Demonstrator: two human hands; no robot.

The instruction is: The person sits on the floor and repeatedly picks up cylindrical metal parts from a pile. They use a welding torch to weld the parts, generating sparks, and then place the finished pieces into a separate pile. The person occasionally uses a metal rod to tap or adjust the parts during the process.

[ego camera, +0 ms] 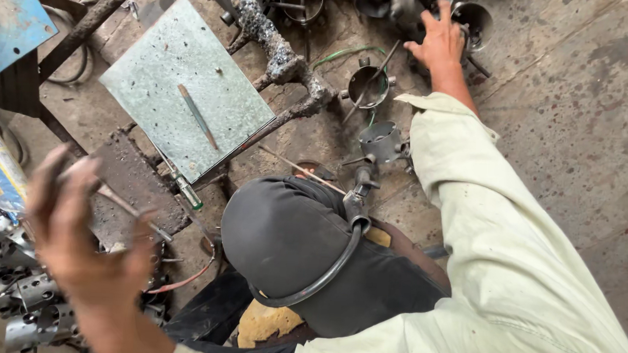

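Head view, from over the worker's shoulder. At the far left a heap of perforated metal collars [28, 297] lies on the concrete floor [583, 105]. Just above it the left hand [85, 247] is raised and blurred. A thin rod [129, 210] crosses its fingers, but I cannot tell whether they pinch it or are loose around it.

Next comes a speckled grey steel plate [189, 91] lying flat, with a short stick [197, 115] resting on it. Beyond that is a slag-crusted metal frame [284, 60]. In the middle, a welding electrode holder [360, 193] rests on the person's dark-clad knee [289, 240], and its black cable [330, 270] loops round below.

To the right of the frame stand two ring collars with bolts through their walls, one [367, 85] farther off and one [380, 140] nearer the holder.

At the top right the right hand [441, 41], at the end of a pale sleeve [483, 228], is stretched well out. Its fingers are spread and unclenched, lying on a cluster of round steel cups [474, 21] without gripping any.

By my reading, the step in hand is reaching out to pick one piece from that cluster. Taking one would call for closing the fingers round a single rim, clear of its neighbours and the protruding bolts.
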